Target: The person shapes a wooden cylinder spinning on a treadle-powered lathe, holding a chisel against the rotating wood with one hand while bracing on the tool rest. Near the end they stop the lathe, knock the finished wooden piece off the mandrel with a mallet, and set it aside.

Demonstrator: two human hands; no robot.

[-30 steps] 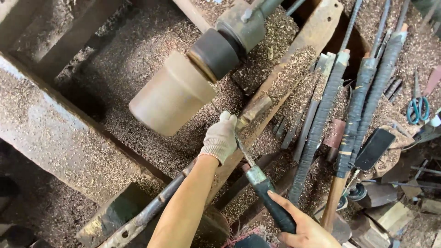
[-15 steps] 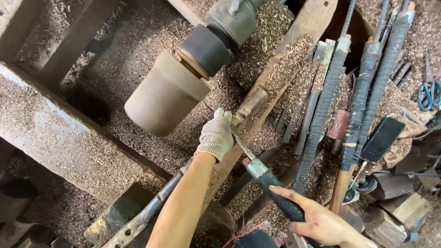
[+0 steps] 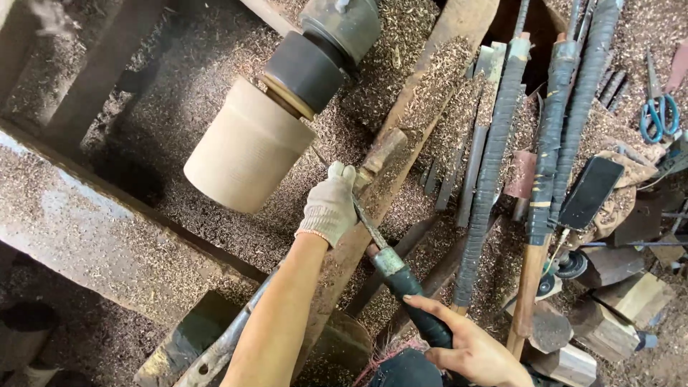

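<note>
**Steadying a turning chisel at the wooden cylinder**

Gripping the thin grey metal shaft of a long turning chisel (image 3: 380,247), the left hand (image 3: 330,209), in a knitted white cotton glove, had its fingers curled shut around the blade where it crossed the slanted, chip-covered wooden tool rest (image 3: 412,132). The bare right hand (image 3: 473,351) closed loosely over the chisel's black wrapped handle, fingers partly stretched along it. The chisel's tip pointed toward the pale, smooth wooden cylinder (image 3: 247,150) mounted on a dark round chuck (image 3: 304,72); whether it touched the wood could not be told (the glove hid the tip). Wood shavings (image 3: 143,143) lay thick everywhere. To the right lay several long black-wrapped tools (image 3: 494,165), a dark phone (image 3: 591,192) and blue-handled scissors (image 3: 659,118).
</note>
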